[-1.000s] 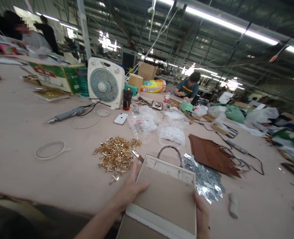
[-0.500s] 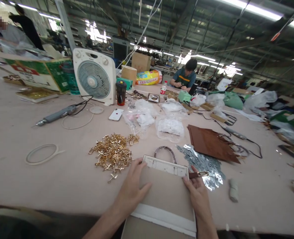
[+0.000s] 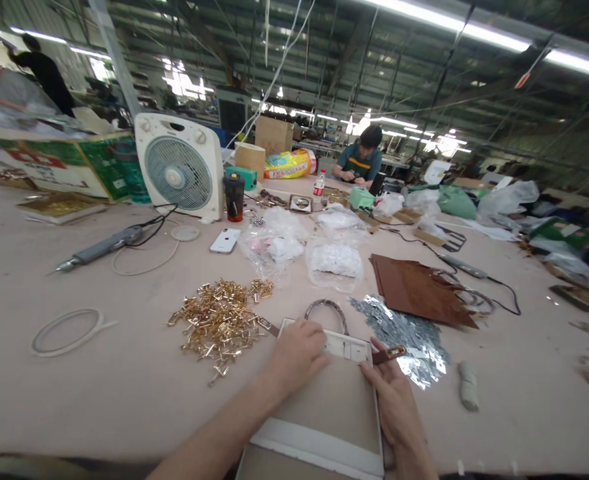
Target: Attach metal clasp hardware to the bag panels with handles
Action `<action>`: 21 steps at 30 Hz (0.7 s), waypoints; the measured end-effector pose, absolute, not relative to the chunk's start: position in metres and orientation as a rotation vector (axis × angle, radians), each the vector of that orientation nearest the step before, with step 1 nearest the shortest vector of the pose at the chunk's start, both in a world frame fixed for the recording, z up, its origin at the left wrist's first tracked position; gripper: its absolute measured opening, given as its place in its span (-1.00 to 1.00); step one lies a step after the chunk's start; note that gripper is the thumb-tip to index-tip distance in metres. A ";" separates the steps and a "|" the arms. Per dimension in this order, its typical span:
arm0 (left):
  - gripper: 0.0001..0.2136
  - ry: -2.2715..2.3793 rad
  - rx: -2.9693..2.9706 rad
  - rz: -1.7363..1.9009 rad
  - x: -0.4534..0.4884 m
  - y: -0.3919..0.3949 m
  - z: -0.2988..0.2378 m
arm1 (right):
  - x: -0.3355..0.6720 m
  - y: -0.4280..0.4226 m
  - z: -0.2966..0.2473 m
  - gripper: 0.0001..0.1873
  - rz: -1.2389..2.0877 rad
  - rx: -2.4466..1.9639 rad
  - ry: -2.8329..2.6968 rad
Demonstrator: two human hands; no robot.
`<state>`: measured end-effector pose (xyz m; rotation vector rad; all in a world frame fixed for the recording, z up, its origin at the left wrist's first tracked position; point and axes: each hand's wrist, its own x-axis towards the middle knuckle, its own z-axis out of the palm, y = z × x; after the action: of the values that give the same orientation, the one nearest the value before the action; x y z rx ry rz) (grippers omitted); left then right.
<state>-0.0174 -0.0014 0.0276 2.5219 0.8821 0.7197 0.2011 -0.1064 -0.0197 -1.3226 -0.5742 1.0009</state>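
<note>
An unfinished handbag (image 3: 324,393) lies beige inside up at the table's front edge, its near end running out of the picture. Along its far edge runs a white strip (image 3: 347,348) with small metal bits, and a dark arched handle (image 3: 327,303) sticks out beyond. Brown tabs with gold buckles jut out at both sides, the right buckle (image 3: 397,351) near my fingers. My left hand (image 3: 299,353) is bent over the strip's left part, fingers curled together; what is under them is hidden. My right hand (image 3: 392,393) grips the right edge, thumb on top.
Gold-coloured fittings (image 3: 219,320) are heaped left of the bag. Silver metal plates (image 3: 404,337) and brown leather pieces (image 3: 419,290) lie right. A grey power screwdriver (image 3: 102,248), phone (image 3: 225,241), fan (image 3: 179,167) and plastic bags (image 3: 334,260) are farther back. A co-worker (image 3: 359,160) sits opposite.
My left hand has moved from the bag's left edge onto the white strip, its fingers curling in. The left buckle tab now shows. My right hand keeps its grip.
</note>
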 end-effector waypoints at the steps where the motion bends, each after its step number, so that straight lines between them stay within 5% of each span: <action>1: -0.75 0.882 2.485 0.718 -0.015 0.003 0.024 | 0.201 -0.106 -0.021 -0.02 0.993 -1.335 -0.572; 6: -0.65 0.945 2.304 0.739 -0.014 0.012 0.014 | 0.197 -0.102 -0.031 0.10 0.822 -1.390 -0.597; 10: -0.60 0.959 2.279 0.692 -0.013 0.013 0.016 | 0.184 -0.101 -0.028 0.09 0.338 -1.522 -0.774; 15: -0.57 0.965 2.281 0.682 -0.008 0.015 0.014 | 0.165 -0.102 -0.005 -0.46 -0.395 -1.631 -1.198; 17: -0.57 0.942 2.277 0.718 -0.009 0.017 0.012 | 0.158 -0.099 0.000 -0.65 -0.325 -1.567 -1.379; 21: -0.69 0.746 2.267 0.752 -0.020 0.025 0.009 | 0.152 -0.088 -0.006 -0.70 -0.061 -1.540 -1.627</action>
<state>-0.0197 0.0246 0.0088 2.2665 0.7461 0.7517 0.1518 -0.0877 -0.0061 -1.5403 -1.6272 -0.0611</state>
